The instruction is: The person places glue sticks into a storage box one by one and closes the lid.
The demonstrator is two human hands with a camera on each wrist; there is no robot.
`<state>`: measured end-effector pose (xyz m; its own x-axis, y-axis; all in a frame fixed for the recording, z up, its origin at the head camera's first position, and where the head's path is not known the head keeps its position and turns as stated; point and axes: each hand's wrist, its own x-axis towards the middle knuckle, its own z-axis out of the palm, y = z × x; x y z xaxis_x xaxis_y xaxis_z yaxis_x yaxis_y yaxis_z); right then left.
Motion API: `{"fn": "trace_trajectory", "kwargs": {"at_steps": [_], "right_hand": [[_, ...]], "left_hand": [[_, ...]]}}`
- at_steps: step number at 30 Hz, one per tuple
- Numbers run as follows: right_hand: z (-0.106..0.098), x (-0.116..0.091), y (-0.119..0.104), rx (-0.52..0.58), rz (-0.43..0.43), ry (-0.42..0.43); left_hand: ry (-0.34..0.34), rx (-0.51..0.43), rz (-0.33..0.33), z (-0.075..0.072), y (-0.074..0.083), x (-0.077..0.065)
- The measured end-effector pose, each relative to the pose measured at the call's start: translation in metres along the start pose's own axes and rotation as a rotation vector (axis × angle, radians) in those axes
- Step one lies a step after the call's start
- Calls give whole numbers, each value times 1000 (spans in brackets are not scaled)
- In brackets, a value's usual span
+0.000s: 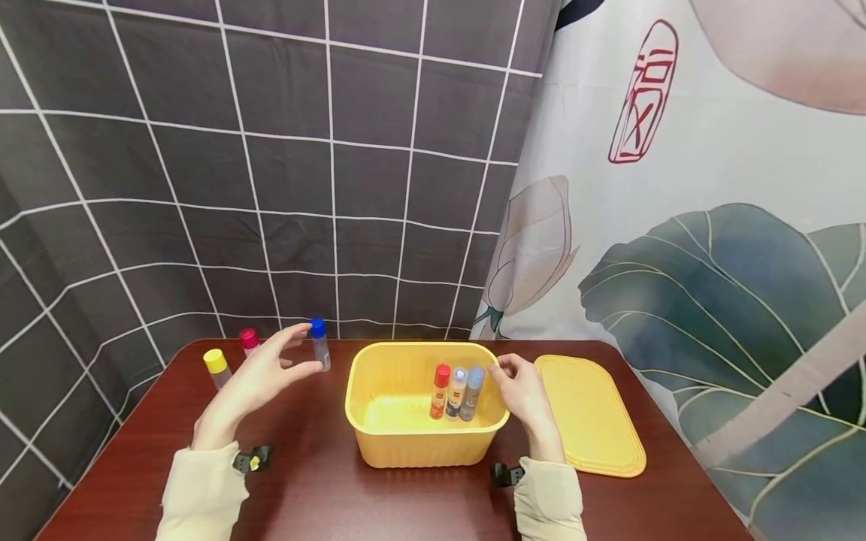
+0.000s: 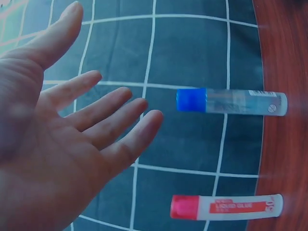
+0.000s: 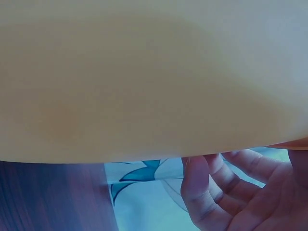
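A blue-capped liquid glue bottle (image 1: 321, 347) stands upright on the table, left of a yellow plastic box (image 1: 422, 449). My left hand (image 1: 260, 378) is beside this bottle with fingers and thumb spread; in the left wrist view a gap separates the fingertips from the bottle. Behind that hand are a red-capped glue bottle (image 2: 226, 208) and a yellow-capped bottle (image 1: 216, 366), partly hidden in the head view. My right hand (image 1: 526, 394) grips the box's right rim with bent fingers. Inside the box, a red-capped bottle (image 1: 440, 392), a pale-capped bottle (image 1: 456, 394) and a light-blue-capped bottle (image 1: 471, 394) stand together.
A flat yellow lid (image 1: 595, 417) lies on the dark red wooden table (image 1: 304, 488), right of the box. A dark grid-patterned cloth (image 1: 284, 180) hangs behind the table, and a white floral curtain (image 1: 568, 300) hangs at the right.
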<state>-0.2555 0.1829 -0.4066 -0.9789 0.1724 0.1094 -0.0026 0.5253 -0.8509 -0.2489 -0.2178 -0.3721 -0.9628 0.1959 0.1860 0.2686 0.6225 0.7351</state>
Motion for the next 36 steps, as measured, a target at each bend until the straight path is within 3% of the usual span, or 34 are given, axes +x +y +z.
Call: {"fn": "trace_trajectory", "kwargs": {"at_steps": [9,13,20,28,36], "right_hand": [[1,-2,0,5,18,7],[1,-2,2,11,15,14],[1,-1,4,10,-1,15],[-1,-1,4,-7,12,18],[0,-1,2,10,18,4]], "left_hand": [[113,4,-28,1,-21,-8],[158,24,-9,3,-27,-9],[344,120,73,-1,-37,-13],[458,144,104,-12,-39,-19],[534,140,39,-18,-47,-25]]}}
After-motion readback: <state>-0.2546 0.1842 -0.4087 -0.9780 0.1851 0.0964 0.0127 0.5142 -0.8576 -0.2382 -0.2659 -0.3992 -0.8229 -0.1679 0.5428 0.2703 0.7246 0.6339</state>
